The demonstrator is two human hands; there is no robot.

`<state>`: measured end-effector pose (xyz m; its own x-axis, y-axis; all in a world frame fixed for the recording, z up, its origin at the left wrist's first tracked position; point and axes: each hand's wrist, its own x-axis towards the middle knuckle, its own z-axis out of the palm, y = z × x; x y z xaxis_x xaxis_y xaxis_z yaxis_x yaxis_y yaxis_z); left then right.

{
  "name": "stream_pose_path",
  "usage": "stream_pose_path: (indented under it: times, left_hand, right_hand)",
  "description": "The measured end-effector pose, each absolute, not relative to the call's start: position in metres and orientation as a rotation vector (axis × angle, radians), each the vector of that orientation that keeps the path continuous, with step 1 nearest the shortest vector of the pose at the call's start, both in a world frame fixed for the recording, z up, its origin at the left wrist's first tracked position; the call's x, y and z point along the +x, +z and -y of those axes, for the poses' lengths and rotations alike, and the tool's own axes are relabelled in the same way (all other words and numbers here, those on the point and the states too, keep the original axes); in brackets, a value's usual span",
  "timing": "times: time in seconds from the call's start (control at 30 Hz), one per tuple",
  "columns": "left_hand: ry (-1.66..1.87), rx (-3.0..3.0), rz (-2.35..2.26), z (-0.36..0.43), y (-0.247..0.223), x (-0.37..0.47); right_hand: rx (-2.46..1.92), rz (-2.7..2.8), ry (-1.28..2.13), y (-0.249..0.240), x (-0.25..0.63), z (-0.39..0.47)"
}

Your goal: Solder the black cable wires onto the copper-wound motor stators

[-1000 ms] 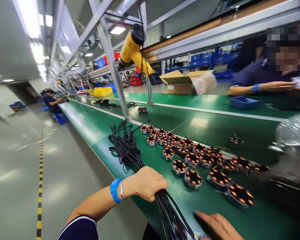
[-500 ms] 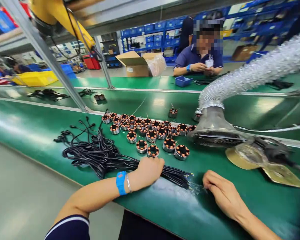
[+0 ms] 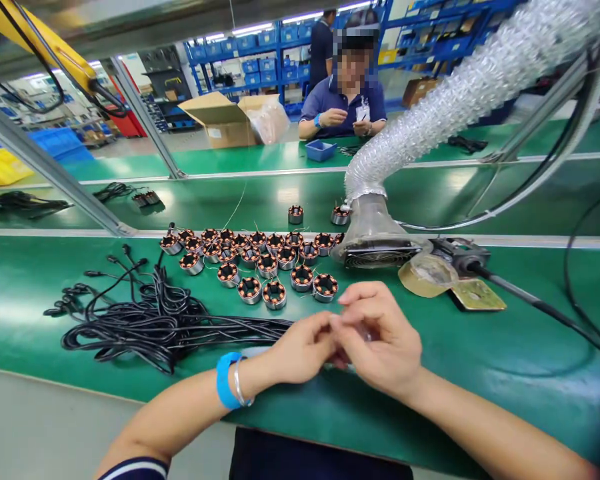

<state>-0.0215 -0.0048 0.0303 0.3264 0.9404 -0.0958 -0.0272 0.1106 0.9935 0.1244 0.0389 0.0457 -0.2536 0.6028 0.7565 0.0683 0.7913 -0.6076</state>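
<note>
My left hand and my right hand meet above the near part of the bench, fingertips touching. The fingers of both are pinched together, and whatever they hold is hidden between them. A bundle of black cables lies coiled to the left, its straight lengths running under my left hand. The cables' far ends are covered by my hands. Just beyond stand several motor stators with copper windings, the nearest ones a short way past my fingers.
A fume hood on a silver flexible duct stands at the back right. Next to it are a tape roll and a black tool with a cord. Across the bench, a person sits behind a blue tray and a cardboard box.
My right hand has come left and up to meet my left hand, which has shifted off its flat grip over the cables. The view has turned to the right.
</note>
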Motion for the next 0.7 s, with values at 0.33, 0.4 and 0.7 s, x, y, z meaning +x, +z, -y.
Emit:
stream_pose_path:
  times: [0.33,0.4,0.7]
  left_hand:
    - [1.73,1.271,-0.871,0.0,0.017,-0.041]
    - [1.813,1.382,-1.033,-0.002,0.016,-0.05]
    - [1.34,1.176,-0.989,-0.006,0.005,-0.053]
  right_hand:
    - [-0.656,1.976,0.843,0.022,0.097,-0.048]
    - [-0.625,1.918,1.111,0.023,0.089,-0.051]
    - [-0.121,1.931,0.598,0.077,0.063,-0.057]
